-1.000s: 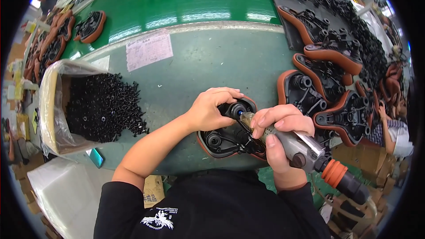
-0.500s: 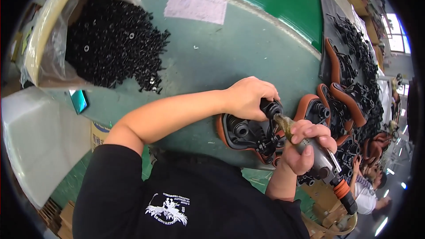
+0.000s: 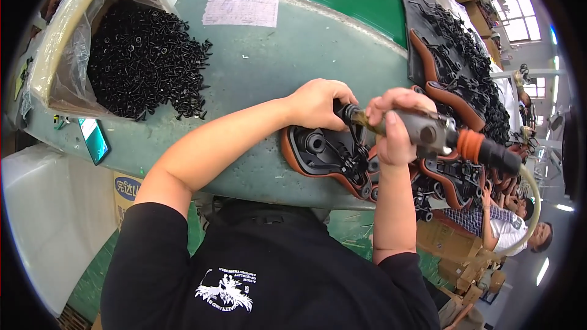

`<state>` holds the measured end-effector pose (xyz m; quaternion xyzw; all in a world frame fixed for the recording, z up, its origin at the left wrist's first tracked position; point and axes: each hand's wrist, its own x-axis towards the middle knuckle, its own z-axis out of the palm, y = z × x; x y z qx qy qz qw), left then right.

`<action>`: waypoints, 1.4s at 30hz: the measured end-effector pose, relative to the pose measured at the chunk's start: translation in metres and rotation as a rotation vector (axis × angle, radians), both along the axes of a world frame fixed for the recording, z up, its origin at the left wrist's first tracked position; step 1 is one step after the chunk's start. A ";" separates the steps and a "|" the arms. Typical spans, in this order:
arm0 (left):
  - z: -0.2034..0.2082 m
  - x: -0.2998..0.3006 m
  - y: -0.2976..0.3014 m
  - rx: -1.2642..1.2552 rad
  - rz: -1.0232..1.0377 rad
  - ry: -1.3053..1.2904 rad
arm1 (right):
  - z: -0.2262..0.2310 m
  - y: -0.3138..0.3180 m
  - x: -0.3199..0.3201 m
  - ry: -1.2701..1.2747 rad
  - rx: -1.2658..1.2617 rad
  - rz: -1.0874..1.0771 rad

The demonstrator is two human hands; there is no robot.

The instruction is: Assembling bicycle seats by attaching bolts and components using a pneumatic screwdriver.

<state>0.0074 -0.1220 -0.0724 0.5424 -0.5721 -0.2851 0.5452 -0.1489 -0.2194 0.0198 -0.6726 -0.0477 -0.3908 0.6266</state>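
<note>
An upturned bicycle saddle (image 3: 296, 160) with a brown edge and black underside lies on the green table. My left hand (image 3: 318, 102) is closed around a black round part (image 3: 346, 113) at the saddle's far end. From the right, my right hand (image 3: 398, 127) grips an air screwdriver (image 3: 431, 132) with a grey metal body, an orange ring and a black end. The driver's tip meets the black part beside my left fingers. My fingers hide whether a screw sits there.
A plastic-lined box of black screws (image 3: 143, 55) lies at the left, spilling onto the table. A phone (image 3: 93, 140) rests nearby, and a paper sheet (image 3: 240, 8) farther back. More saddles (image 3: 455, 105) and black metal parts crowd the right. A hose (image 3: 533, 208) trails there; another person (image 3: 510, 232) is beyond.
The driver has swung from slanting down toward the lower right to nearly level, its rear end raised. My right wrist has turned with it. The whole view has shifted; the left hand keeps its grip.
</note>
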 end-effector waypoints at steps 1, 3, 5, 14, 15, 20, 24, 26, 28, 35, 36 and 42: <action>0.004 -0.002 0.000 0.046 0.005 -0.010 | -0.001 -0.003 -0.001 0.038 -0.012 -0.009; 0.009 -0.002 0.000 0.107 0.009 -0.015 | -0.003 -0.004 0.000 0.067 0.014 -0.015; 0.011 -0.004 0.002 0.114 0.014 -0.017 | -0.002 -0.003 0.002 0.082 0.039 -0.022; 0.015 -0.002 0.002 0.128 0.023 -0.050 | 0.006 -0.002 0.009 0.098 0.032 -0.020; 0.015 -0.002 0.000 0.120 0.023 -0.060 | 0.004 -0.006 0.009 0.044 0.072 0.028; 0.011 -0.005 -0.007 -0.023 0.052 -0.170 | 0.000 -0.012 0.001 0.143 -0.039 -0.082; 0.025 -0.011 -0.005 0.054 0.038 -0.056 | 0.015 -0.011 -0.002 0.046 -0.060 -0.069; 0.028 -0.011 -0.009 0.111 -0.036 -0.134 | 0.020 -0.006 -0.018 -0.043 0.041 -0.136; 0.022 -0.005 -0.008 0.051 -0.075 -0.152 | 0.053 -0.003 -0.047 -0.102 0.163 -0.137; 0.037 0.021 -0.003 -0.011 -0.007 -0.213 | 0.084 -0.031 -0.213 0.053 0.558 -0.795; 0.042 0.039 -0.003 -0.021 0.034 -0.227 | 0.077 -0.035 -0.236 0.036 0.589 -0.895; 0.022 0.252 0.038 -0.157 1.168 -0.259 | 0.072 -0.067 -0.246 0.014 0.803 -0.921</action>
